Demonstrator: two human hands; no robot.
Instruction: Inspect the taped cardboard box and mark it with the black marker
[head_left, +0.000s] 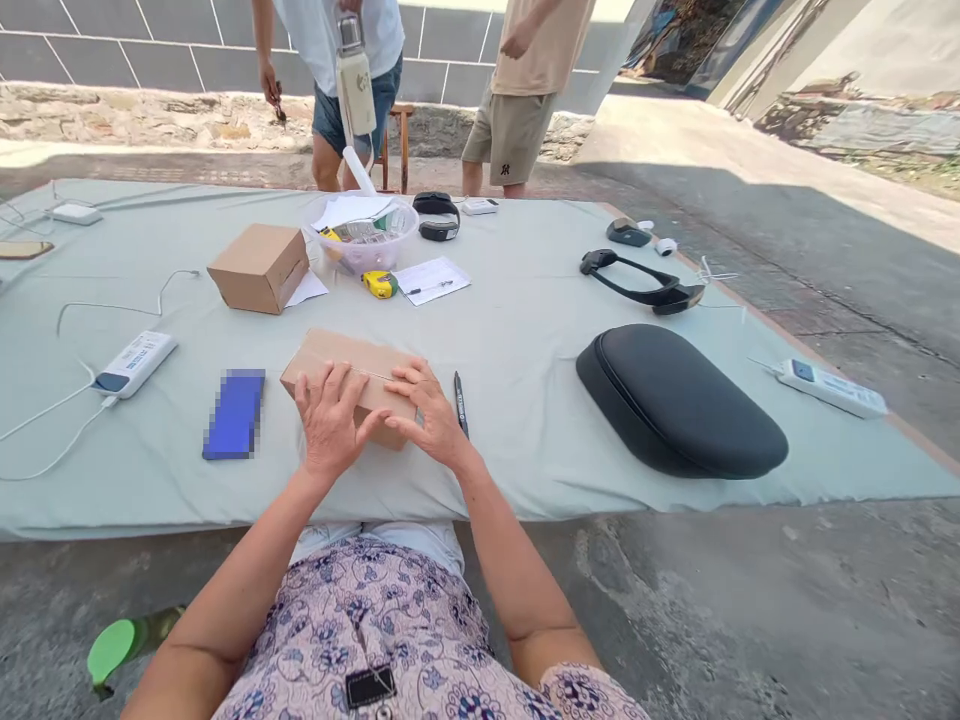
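Observation:
A closed brown cardboard box (pixel 341 348) lies on the cloth-covered table in front of me, turned at a slight angle. My left hand (pixel 332 420) rests over its top with the fingers spread. Against the right part of the same box, my right hand (pixel 429 412) also has its fingers stretched out over the top. Both thumbs point inward and nearly meet at the box's near side. Just right of the box is a black marker pen (pixel 460 402). To the left lies a blurred-out blue flat rectangle (pixel 234 415).
A second cardboard box (pixel 259 268), a plastic basket (pixel 409 222), a yellow tape measure (pixel 379 284) and paper (pixel 442 278) sit farther back. Right are a black case (pixel 679 400) and headset (pixel 637 290). Power strips (pixel 135 363) trail cables. Two people stand beyond the table.

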